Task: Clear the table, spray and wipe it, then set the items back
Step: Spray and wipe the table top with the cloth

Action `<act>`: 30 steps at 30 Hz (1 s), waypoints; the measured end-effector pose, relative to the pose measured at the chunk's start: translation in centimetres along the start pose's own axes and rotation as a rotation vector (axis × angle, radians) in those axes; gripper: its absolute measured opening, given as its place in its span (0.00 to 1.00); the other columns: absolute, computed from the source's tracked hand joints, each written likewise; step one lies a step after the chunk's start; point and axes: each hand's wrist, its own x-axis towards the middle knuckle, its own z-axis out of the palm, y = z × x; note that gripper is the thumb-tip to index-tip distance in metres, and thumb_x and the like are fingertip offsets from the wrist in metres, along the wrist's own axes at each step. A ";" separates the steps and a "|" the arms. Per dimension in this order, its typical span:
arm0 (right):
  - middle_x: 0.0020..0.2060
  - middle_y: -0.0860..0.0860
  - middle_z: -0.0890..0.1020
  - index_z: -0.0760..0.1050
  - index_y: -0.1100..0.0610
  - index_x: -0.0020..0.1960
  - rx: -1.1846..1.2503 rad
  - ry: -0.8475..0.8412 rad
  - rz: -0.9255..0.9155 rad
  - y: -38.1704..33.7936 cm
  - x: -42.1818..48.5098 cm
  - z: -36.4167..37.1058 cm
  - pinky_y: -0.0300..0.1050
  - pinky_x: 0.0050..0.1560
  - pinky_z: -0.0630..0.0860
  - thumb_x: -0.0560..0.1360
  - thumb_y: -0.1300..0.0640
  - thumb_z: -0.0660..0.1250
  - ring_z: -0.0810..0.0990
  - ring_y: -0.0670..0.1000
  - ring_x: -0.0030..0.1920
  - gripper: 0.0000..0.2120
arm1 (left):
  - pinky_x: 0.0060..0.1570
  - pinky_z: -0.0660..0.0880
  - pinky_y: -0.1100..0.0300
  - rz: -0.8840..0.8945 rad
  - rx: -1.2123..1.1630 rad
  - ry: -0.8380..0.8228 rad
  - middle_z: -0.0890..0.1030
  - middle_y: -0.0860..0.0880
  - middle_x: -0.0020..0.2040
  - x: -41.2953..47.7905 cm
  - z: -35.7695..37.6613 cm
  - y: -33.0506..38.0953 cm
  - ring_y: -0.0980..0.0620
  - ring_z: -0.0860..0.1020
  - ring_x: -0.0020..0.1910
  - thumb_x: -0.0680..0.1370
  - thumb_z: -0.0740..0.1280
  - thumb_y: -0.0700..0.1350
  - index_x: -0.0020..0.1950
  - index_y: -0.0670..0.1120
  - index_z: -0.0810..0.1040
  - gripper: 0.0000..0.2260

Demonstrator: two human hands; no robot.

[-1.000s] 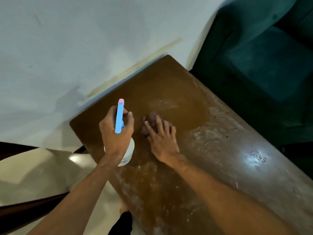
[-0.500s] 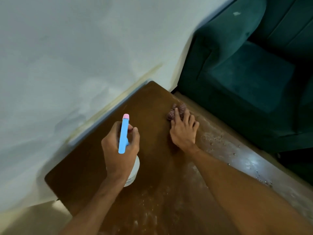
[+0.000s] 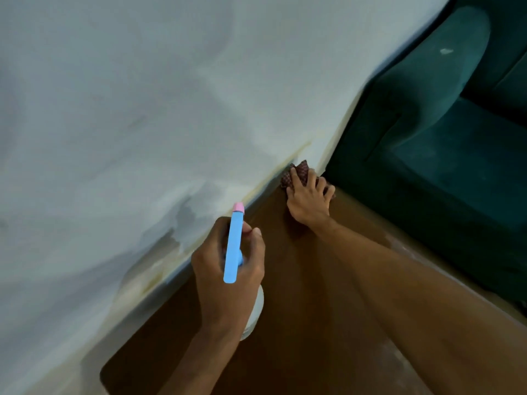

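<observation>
The right hand (image 3: 309,199) presses flat on the cloth (image 3: 299,172) at the tabletop's (image 3: 299,323) far corner; unwiped streaks lie nearer, rightward. The left hand (image 3: 228,269) grips the spray bottle (image 3: 234,246).

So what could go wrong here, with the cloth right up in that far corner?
The right hand presses the cloth at the table corner, against the wall and beside the green sofa; it might smear grime onto either. The left hand holds the spray bottle with its nozzle aimed wallward, so a stray squeeze could wet the stained wall.
</observation>
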 end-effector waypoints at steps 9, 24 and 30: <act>0.80 0.56 0.47 0.49 0.46 0.81 -0.014 -0.114 -0.260 -6.6 -9.2 1.8 0.68 0.74 0.45 0.84 0.44 0.48 0.47 0.64 0.78 0.27 | 0.34 0.76 0.69 -0.023 0.070 0.070 0.78 0.52 0.34 -1.6 -3.6 -0.4 0.53 0.79 0.33 0.76 0.73 0.42 0.45 0.40 0.79 0.06; 0.80 0.56 0.43 0.42 0.44 0.80 -0.105 -0.405 -1.079 -12.5 -32.6 7.6 0.71 0.74 0.42 0.81 0.41 0.56 0.43 0.67 0.78 0.34 | 0.37 0.78 0.62 -0.221 0.221 0.366 0.77 0.58 0.37 -16.5 -16.1 1.3 0.53 0.78 0.33 0.77 0.72 0.42 0.48 0.48 0.76 0.06; 0.81 0.54 0.47 0.48 0.44 0.80 -0.260 -0.367 -1.322 -11.3 -33.1 7.2 0.68 0.76 0.46 0.84 0.47 0.52 0.47 0.62 0.78 0.27 | 0.35 0.77 0.67 -0.299 0.188 0.439 0.78 0.54 0.39 -21.5 -19.1 1.8 0.51 0.78 0.34 0.76 0.72 0.40 0.49 0.48 0.76 0.07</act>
